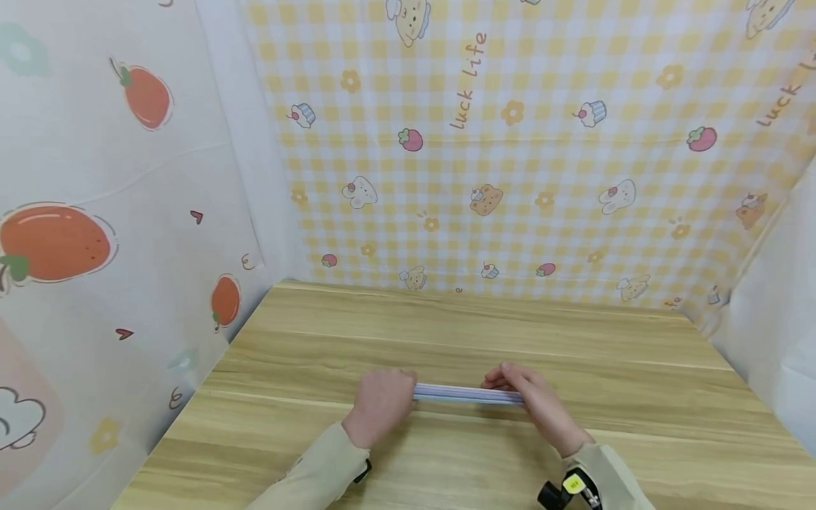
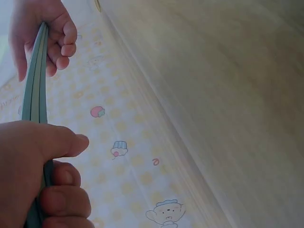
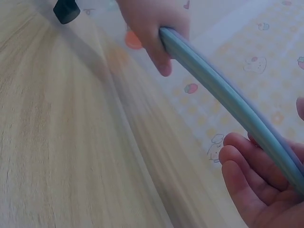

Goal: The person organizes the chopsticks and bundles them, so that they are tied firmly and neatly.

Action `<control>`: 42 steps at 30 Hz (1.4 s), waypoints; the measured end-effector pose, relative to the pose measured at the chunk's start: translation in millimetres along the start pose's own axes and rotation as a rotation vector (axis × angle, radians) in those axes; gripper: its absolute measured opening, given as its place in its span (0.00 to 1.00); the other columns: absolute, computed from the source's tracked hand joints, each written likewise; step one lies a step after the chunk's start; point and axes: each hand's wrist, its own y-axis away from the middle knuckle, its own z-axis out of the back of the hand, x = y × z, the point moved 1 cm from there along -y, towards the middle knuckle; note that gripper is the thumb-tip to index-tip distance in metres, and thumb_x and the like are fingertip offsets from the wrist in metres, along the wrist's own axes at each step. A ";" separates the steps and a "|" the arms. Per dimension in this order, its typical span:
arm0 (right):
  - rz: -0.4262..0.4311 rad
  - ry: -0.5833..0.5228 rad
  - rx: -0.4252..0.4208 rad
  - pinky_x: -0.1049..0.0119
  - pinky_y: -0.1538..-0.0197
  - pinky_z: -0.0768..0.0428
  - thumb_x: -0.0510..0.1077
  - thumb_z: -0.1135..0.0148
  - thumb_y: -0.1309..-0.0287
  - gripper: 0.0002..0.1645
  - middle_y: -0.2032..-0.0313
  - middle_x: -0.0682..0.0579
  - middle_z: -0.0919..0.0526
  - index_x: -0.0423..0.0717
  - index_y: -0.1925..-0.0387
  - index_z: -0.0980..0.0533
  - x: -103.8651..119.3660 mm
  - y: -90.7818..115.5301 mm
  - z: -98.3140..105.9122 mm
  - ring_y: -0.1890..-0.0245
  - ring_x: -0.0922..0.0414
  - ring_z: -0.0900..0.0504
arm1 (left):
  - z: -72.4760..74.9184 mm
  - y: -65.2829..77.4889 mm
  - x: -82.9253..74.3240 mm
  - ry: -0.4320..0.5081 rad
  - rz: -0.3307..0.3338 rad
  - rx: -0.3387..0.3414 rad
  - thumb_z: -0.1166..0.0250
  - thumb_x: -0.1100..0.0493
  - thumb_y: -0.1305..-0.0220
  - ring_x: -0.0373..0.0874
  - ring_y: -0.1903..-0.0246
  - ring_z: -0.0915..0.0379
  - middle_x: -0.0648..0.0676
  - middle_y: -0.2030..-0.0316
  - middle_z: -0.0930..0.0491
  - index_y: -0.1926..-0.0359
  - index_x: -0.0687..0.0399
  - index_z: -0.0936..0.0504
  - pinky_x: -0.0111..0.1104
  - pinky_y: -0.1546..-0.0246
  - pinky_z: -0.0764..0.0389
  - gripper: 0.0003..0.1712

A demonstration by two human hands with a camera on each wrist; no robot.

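Observation:
A slim bundle of long pastel sticks [image 1: 468,394], lilac and pale blue, runs between the two hands above the table. In the left wrist view the same sticks [image 2: 36,90] look teal, with lengthwise grooves between them. My left hand [image 1: 384,401] grips one end, its fingers curled round the bundle and the thumb lying along it. The other end meets the palm of my right hand [image 1: 535,402]. There, in the right wrist view, the loosely bent fingers [image 3: 247,175] lie beside and under the sticks [image 3: 237,104], with the thumb apart.
The wood-grain table [image 1: 319,333] lies beneath both hands. A yellow checked cloth [image 1: 542,163] hangs behind it, and a white printed cloth [image 1: 159,177] hangs on the left. A dark wrist camera [image 1: 556,494] sits at the right sleeve.

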 end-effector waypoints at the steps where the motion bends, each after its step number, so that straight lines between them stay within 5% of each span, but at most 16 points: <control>1: 0.002 0.007 0.001 0.71 0.50 0.26 0.57 0.62 0.28 0.34 0.54 0.41 0.18 0.29 0.49 0.28 0.1 0.1 -0.3 0.56 0.58 0.19 | 0.1 -0.2 -0.1 0.006 0.011 -0.009 0.24 0.43 0.59 0.32 0.89 0.54 0.42 0.92 0.38 0.88 0.46 0.30 0.26 0.95 0.46 0.24; 10: 0.003 0.009 -0.045 0.71 0.50 0.27 0.59 0.61 0.29 0.34 0.55 0.42 0.17 0.31 0.51 0.26 2.5 1.8 -3.0 0.57 0.58 0.19 | -2.4 0.6 -0.2 0.015 0.052 -0.098 0.31 0.59 0.60 0.35 0.86 0.62 0.41 0.91 0.52 0.91 0.44 0.37 0.26 0.91 0.59 0.21; 18: 0.023 0.080 -0.123 0.72 0.50 0.25 0.55 0.57 0.29 0.29 0.56 0.43 0.16 0.32 0.51 0.25 10.2 3.1 -2.0 0.56 0.59 0.18 | -6.9 0.3 4.1 0.078 0.064 -0.070 0.34 0.64 0.60 0.34 0.86 0.63 0.41 0.90 0.52 0.91 0.43 0.36 0.25 0.90 0.59 0.20; 25: 0.054 0.380 -0.203 0.68 0.58 0.22 0.48 0.53 0.30 0.21 0.58 0.43 0.16 0.36 0.51 0.25 15.6 25.9 21.0 0.60 0.61 0.20 | -6.2 1.6 9.7 0.020 0.075 -0.118 0.36 0.66 0.60 0.35 0.86 0.63 0.41 0.90 0.53 0.91 0.44 0.37 0.25 0.91 0.59 0.20; 30: 0.051 0.687 -0.133 0.71 0.66 0.23 0.43 0.42 0.38 0.10 0.65 0.52 0.16 0.41 0.59 0.22 11.7 52.1 38.9 0.67 0.62 0.21 | -7.6 3.5 15.2 -0.005 0.087 -0.106 0.36 0.66 0.59 0.35 0.86 0.63 0.42 0.90 0.54 0.91 0.45 0.39 0.26 0.92 0.58 0.20; 42: 0.129 0.916 -0.076 0.71 0.69 0.26 0.39 0.33 0.49 0.05 0.73 0.63 0.22 0.50 0.71 0.22 -11.4 76.6 44.4 0.73 0.71 0.28 | -0.6 1.9 15.0 0.039 0.111 -0.077 0.33 0.63 0.57 0.35 0.87 0.63 0.42 0.91 0.53 0.91 0.46 0.36 0.26 0.92 0.58 0.20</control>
